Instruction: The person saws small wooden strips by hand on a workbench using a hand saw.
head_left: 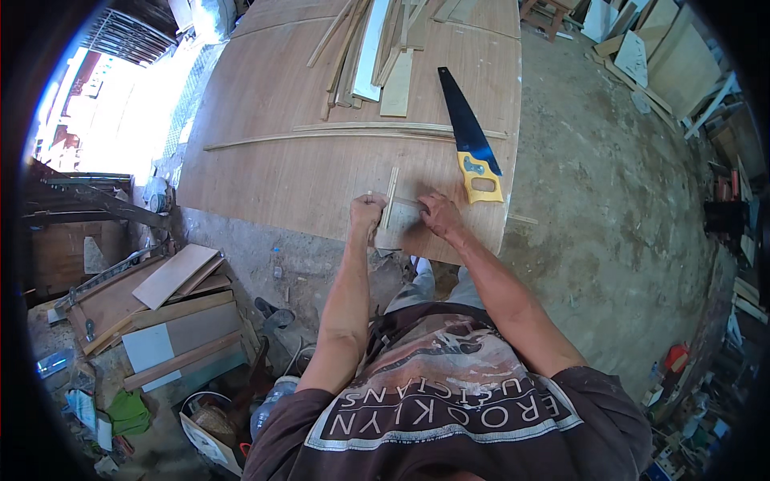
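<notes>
At the near edge of a wooden worktable [265, 180], my left hand [367, 210] is closed, its fingers against a pair of short, thin wooden strips [391, 195]. To their right, my right hand [441, 216] is closed with the fingers bent down. A narrow brownish piece [407, 205] spans the gap between the hands, its right end at my right fingers; blur hides its kind. Under it a pale flat patch lies by the table edge. Just right of my right hand rests a handsaw [473, 144] with a yellow handle and a dark blade.
Long thin wooden strips [321, 135] lie across the table, with a pile of wood pieces [370, 56] farther back. Boards [184, 337] are stacked on the floor at left, near a plastic jug [273, 401]. More panels [678, 60] lean at the far right.
</notes>
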